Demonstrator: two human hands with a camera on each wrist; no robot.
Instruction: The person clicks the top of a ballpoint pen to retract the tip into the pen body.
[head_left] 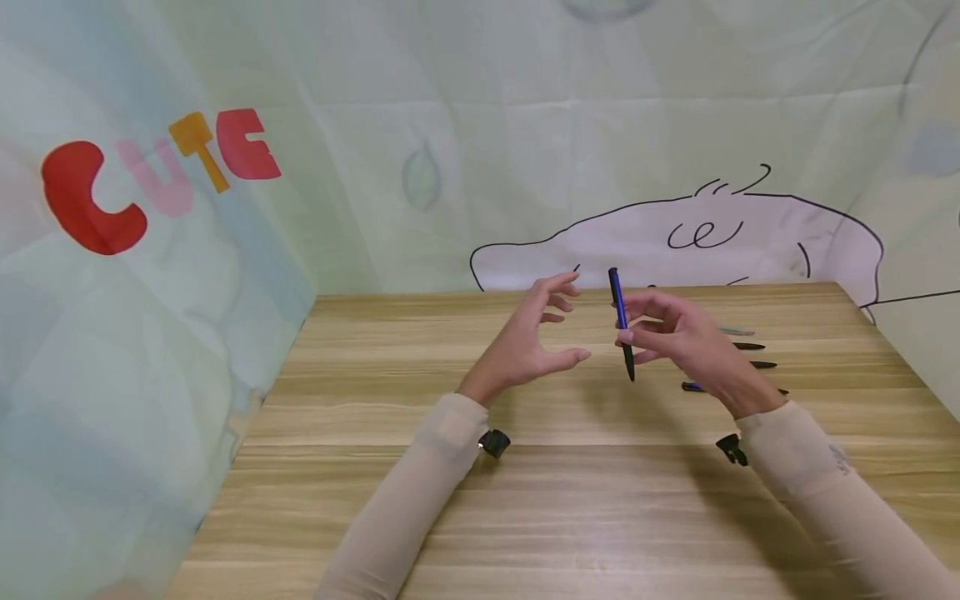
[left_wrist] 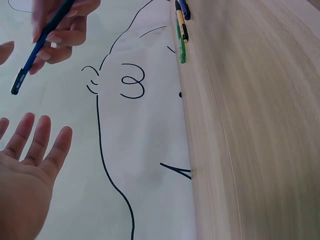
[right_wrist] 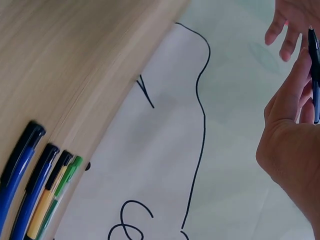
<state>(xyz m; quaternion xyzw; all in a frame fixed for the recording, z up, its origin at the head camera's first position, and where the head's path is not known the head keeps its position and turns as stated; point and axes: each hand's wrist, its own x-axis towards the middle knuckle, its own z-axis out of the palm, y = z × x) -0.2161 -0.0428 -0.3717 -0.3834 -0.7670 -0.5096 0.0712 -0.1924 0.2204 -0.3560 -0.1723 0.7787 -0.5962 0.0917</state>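
Note:
A blue and black pen (head_left: pixel 619 304) stands nearly upright above the table, pinched between the thumb and fingers of my right hand (head_left: pixel 678 337). Its slim tip points down in the head view. Facing it from the left is my left hand (head_left: pixel 528 337), fingers spread and thumb apart, holding nothing. In the left wrist view the same pen (left_wrist: pixel 42 42) slants above the left palm (left_wrist: pixel 25 185). The right wrist view catches only part of the pen (right_wrist: pixel 314 75) at its edge, with the right hand (right_wrist: pixel 290 105) around it.
Several pens lie in a row at the right of the wooden table (head_left: pixel 360 500), partly behind my right wrist: a blue and black pen (right_wrist: pixel 20 170), another blue one (right_wrist: pixel 35 192), a yellow one (right_wrist: pixel 47 195) and a green one (right_wrist: pixel 65 177). A printed cloth (head_left: pixel 420 100) hangs behind the table.

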